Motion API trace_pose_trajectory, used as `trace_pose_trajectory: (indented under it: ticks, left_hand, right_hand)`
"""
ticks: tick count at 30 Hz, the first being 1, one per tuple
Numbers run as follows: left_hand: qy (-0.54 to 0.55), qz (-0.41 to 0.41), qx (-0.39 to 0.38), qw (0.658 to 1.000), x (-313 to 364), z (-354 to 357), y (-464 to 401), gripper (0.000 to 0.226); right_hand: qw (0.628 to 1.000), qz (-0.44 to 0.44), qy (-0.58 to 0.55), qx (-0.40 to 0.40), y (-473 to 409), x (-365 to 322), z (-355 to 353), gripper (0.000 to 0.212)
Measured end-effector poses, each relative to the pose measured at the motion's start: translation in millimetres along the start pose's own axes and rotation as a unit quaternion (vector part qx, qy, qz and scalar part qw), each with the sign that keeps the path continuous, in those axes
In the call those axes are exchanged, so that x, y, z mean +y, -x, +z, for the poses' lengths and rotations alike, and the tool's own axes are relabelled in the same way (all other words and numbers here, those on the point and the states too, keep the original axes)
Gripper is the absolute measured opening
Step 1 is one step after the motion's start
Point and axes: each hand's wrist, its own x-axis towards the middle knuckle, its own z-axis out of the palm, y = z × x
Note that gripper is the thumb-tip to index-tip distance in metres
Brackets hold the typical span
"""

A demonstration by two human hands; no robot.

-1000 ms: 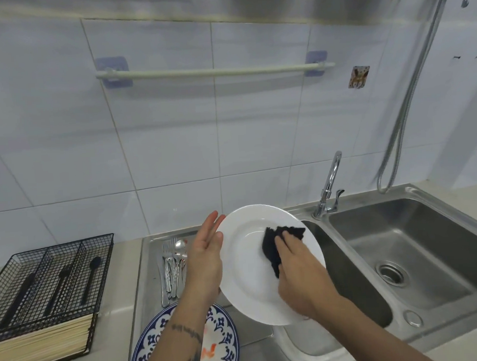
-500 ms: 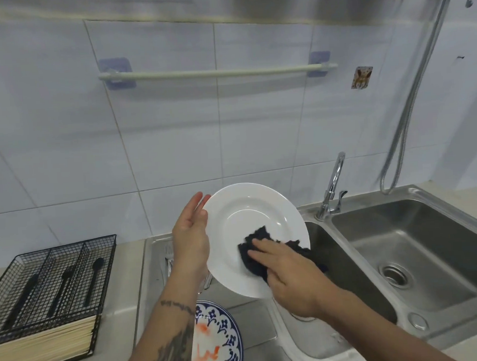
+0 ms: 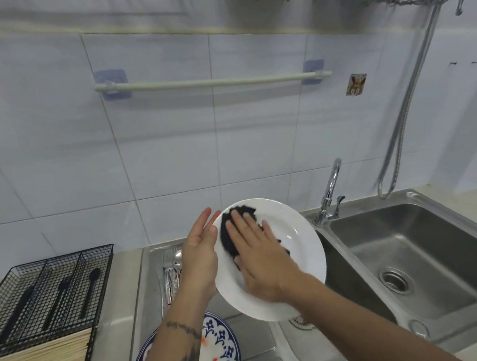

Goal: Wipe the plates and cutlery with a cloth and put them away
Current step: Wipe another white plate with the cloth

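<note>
White plate (image 3: 294, 249) is held tilted above the sink's draining board (image 3: 150, 272). Left hand (image 3: 200, 255) supports its left rim, fingers straight. Right hand (image 3: 260, 251) presses the dark cloth (image 3: 227, 237) flat against the plate face, fingers extended.

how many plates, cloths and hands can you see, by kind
plates: 2 (white plate, patterned plate)
cloths: 1 (dark cloth)
hands: 2 (left hand, right hand)
total: 5
</note>
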Motion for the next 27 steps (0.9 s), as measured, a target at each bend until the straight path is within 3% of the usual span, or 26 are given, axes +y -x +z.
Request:
trace_pose_trajectory:
  ticks: [7,12,18,21,24,27]
  left_hand:
    - [-0.015,0.008,-0.002,1.0,4.7,-7.5,2.9,0.038]
    - [-0.008,-0.007,-0.007,1.0,4.9,-1.2,0.0,0.037]
    - [0.035,0.01,0.047,0.998,12.5,-19.6,-16.1,0.037]
    - [0.058,0.014,0.063,0.996,13.6,-27.7,-24.0,0.038]
    - [0.072,0.0,0.076,0.994,5.0,-28.3,-27.0,0.034]
    - [0.079,-0.019,0.069,0.994,-5.5,-24.5,-26.2,0.033]
  right_hand:
    - [0.99,0.094,0.096,0.046,-11.6,44.7,-8.7,0.071]
    - [0.992,0.043,0.111,0.05,-6.0,39.4,-8.8,0.072]
    - [0.988,0.101,0.11,0.046,6.2,51.5,-16.1,0.065]
    - [0.995,0.082,0.053,-0.003,35.6,22.5,-14.0,0.058]
    - [0.993,0.057,-0.081,-0.071,57.9,-12.7,-15.3,0.054]
    - [0.989,-0.013,-0.129,-0.074,58.6,-41.0,-16.4,0.056]
